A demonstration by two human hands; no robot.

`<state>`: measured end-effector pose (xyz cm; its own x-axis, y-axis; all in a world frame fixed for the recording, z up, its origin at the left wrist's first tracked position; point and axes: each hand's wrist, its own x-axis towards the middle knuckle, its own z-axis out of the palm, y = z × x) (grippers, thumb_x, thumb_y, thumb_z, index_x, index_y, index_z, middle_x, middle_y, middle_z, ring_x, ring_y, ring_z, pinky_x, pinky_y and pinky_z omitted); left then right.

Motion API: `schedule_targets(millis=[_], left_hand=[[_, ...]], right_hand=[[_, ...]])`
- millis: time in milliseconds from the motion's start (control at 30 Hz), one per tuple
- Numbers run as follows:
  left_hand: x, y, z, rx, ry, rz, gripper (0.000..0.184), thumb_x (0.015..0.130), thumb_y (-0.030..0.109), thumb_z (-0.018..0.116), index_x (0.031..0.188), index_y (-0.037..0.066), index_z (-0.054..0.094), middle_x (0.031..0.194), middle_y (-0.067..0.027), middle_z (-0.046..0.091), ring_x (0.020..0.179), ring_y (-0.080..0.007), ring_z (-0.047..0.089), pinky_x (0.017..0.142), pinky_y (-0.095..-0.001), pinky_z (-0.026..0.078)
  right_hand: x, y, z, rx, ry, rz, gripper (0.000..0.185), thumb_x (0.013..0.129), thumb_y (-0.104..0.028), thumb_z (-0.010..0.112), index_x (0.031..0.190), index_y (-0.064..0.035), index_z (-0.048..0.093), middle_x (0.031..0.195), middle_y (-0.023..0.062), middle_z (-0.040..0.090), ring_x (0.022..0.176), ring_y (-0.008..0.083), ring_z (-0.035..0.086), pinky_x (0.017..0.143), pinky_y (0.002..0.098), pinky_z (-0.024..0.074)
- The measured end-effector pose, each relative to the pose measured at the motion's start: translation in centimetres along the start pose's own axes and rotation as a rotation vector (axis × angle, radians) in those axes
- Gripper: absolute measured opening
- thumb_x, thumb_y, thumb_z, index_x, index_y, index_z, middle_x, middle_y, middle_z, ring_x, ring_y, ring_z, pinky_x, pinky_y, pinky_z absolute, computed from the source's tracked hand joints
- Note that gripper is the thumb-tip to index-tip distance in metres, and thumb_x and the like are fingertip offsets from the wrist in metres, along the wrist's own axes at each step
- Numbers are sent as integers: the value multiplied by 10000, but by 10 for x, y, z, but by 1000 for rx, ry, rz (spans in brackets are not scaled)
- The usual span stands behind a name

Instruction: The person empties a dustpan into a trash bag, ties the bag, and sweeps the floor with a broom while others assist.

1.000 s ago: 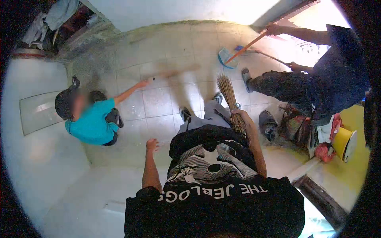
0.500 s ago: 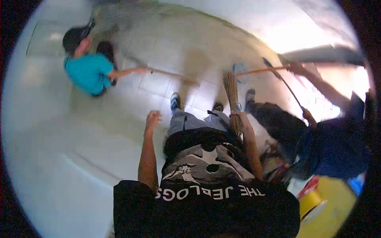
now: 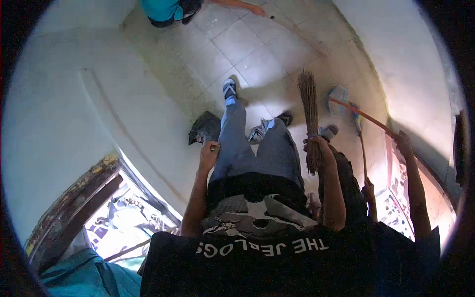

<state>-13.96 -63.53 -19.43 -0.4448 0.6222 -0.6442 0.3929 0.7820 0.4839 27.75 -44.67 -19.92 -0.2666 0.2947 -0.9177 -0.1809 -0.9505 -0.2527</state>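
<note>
My right hand (image 3: 320, 148) is wrapped round the bound lower part of a stick broom (image 3: 308, 101). The broom's loose bristle ends point up and away from me, over the tiled floor. Beside my left thigh, my left hand (image 3: 210, 154) is closed with its fingers curled; whatever it holds, if anything, I cannot make out. Just beyond that hand, a dark plastic bag (image 3: 205, 127) lies on the floor near the wall.
At right, another person's hands hold a blue dustpan (image 3: 338, 100) by its orange handle and a long-handled broom (image 3: 363, 148). Ahead, a person in teal (image 3: 161, 10) holds a long stick (image 3: 299, 33). A doorway frame (image 3: 74, 208) stands at lower left, with a teal cloth (image 3: 89, 274) below.
My view has swung, so the person in teal sits higher and the doorway shows at lower left. My right hand still grips the stick broom. The dark bag has come into view.
</note>
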Motion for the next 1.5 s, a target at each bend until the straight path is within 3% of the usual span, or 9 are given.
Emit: schedule_targets(millis=[233,467,633,767,933,1000,1167,1300,1500], left_hand=[[46,6,-31,368,-14,9,283,862,292,553,972,36,606,918,-152,637,862,-336,612,789,-440,477],[144,-118,-22,541,-100,197,596,756,496,671,1154,72,545,1217,-213,511,1116,-382,502,891,-487,437],[195,-95,-45,728,-471,-280,1124,514,460,840,1415,122,259,1441,-192,228,1277,-396,327,990,-532,375],[225,-134,-27,573,-469,-471,1019,566,329,789,1415,132,261,1447,-181,236,1258,-407,352,967,-525,411],[207,-216,12,586,-398,-365,888,617,247,679,1404,145,280,1443,-169,265,1246,-371,390,965,-530,409],[211,-221,9,488,-355,-281,850,621,268,695,1374,142,319,1402,-174,326,1228,-359,416,949,-534,413],[224,-178,7,578,-457,-354,790,616,304,736,1308,143,392,1320,-157,415,1192,-351,456,929,-524,418],[227,-152,14,684,-414,-284,756,601,311,751,1263,118,440,1291,-154,428,1165,-350,474,929,-509,424],[225,-143,23,902,-454,-199,728,591,310,760,1225,83,484,1280,-154,433,1120,-354,499,917,-487,445]], right_hand=[[60,9,45,-534,-119,-3,359,738,-61,641,1047,19,476,850,169,643,660,231,655,535,347,532],[126,20,152,-1451,105,-423,571,697,-195,708,1151,31,444,883,271,613,867,417,622,711,478,480],[302,108,202,-1407,-2,-550,603,796,-339,675,1218,15,428,947,268,628,915,420,615,751,482,492],[396,153,338,-1625,-158,-237,604,841,-459,607,1223,-12,470,937,247,636,886,414,623,772,474,503],[556,271,410,-1401,-204,-941,503,848,-376,602,1184,-20,486,876,188,658,787,353,647,704,426,528],[575,258,421,-1734,-129,-744,444,834,-332,612,1119,-8,504,839,187,661,757,333,657,678,422,537],[612,216,286,-1964,59,-707,634,838,-311,545,1369,-35,335,980,175,652,824,337,654,701,447,535],[567,146,142,-1906,477,-210,563,903,-380,428,1357,-56,346,924,239,647,836,372,649,719,482,518],[461,100,30,-1181,1005,-208,538,865,-335,550,1301,-51,413,868,255,643,846,390,640,674,522,487]])
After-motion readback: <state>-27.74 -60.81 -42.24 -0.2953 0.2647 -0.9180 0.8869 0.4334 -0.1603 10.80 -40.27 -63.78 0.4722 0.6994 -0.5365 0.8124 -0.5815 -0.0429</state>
